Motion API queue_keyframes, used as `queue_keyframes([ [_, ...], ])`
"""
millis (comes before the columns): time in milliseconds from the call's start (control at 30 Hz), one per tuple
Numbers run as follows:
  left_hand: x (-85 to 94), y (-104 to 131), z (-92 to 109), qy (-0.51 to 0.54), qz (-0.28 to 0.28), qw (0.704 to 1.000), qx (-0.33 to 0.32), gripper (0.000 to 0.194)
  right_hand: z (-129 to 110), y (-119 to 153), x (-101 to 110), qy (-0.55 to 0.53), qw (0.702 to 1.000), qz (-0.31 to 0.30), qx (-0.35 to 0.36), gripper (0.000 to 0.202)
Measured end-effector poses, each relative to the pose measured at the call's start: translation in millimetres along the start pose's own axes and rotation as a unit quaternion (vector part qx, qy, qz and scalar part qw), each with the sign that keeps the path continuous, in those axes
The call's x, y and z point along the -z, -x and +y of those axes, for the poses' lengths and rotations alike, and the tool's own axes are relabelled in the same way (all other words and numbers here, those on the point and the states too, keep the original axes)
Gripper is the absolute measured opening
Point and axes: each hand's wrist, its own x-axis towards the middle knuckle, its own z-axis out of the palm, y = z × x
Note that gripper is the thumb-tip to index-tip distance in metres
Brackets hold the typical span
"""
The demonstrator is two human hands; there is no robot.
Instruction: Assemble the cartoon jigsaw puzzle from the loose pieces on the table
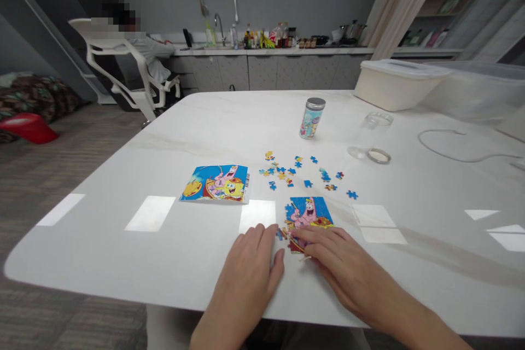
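A partly joined jigsaw puzzle (311, 210) with a pink starfish character lies near the front of the table. My right hand (340, 260) rests over its lower right part, fingers stretched out and hiding some of the picture. At the puzzle's left edge, a small puzzle piece (280, 234) sits by the index fingertip of my left hand (250, 257). The left fingers are bent onto the tabletop, with the thumb apart from them. Several loose puzzle pieces (308, 183) are scattered beyond the puzzle. To the left is a picture card (219, 183) showing the same characters.
Farther back stands a printed tin with a metal lid (312, 118). A clear glass jar (371, 134) and its round lid (378, 156) are to its right, near a white cable (451, 159). A cream storage box (394, 85) occupies the far right. A person sits in a white chair (118, 60) beyond the table.
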Motion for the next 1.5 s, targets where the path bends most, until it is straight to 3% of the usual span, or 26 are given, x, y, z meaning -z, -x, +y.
queue_keyframes([
  [200,3.4,-18.7,-1.2,0.043,-0.052,0.998,0.014,0.019,-0.1,0.4,1.8,0.009,1.000,0.023,-0.005,0.027],
  [467,-4.0,-15.9,-7.0,0.055,-0.028,0.998,-0.006,0.014,0.1,1.6,-1.5,0.015,1.000,0.015,0.002,0.027],
  [1000,0.6,-17.2,-2.4,0.031,-0.046,0.998,-0.002,0.018,-0.1,2.8,-2.0,0.019,1.000,-0.010,-0.006,0.025],
  [1500,-2.2,-8.8,-7.4,0.014,-0.041,0.998,-0.056,0.024,-2.7,0.8,2.1,0.006,1.000,-0.019,-0.023,0.029],
])
